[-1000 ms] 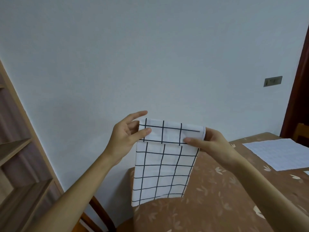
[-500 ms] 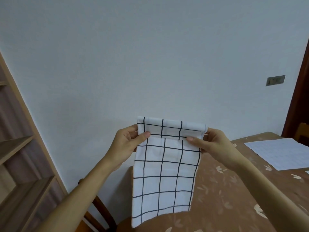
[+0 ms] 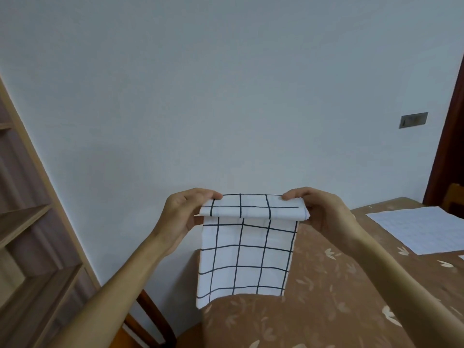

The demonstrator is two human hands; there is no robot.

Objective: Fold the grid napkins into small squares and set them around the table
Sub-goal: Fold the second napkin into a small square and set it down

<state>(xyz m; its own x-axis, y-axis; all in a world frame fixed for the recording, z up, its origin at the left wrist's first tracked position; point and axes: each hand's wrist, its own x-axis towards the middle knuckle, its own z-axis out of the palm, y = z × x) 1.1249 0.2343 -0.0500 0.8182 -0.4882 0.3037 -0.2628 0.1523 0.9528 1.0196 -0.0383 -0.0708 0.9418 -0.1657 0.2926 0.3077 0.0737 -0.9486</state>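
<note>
A white napkin with a black grid [image 3: 244, 257] hangs in the air in front of me, above the corner of the table [image 3: 326, 297]. Its top edge is folded over toward me into a narrow flap. My left hand [image 3: 187, 217] pinches the left end of that fold and my right hand [image 3: 324, 212] pinches the right end. The napkin's lower edge touches or hangs just past the table's left corner; I cannot tell which. A second pale grid napkin [image 3: 416, 228] lies flat on the table at the far right.
The table has a brown cloth with a pale leaf print. A dark wooden chair [image 3: 150, 322] stands at the table's left end against the white wall. Wooden shelving [image 3: 30, 242] fills the left side. A dark door frame [image 3: 447, 146] rises at the right.
My hands have dropped slightly and turned the napkin's top edge over toward me, so the folded flap now faces up. The hanging part has shortened.
</note>
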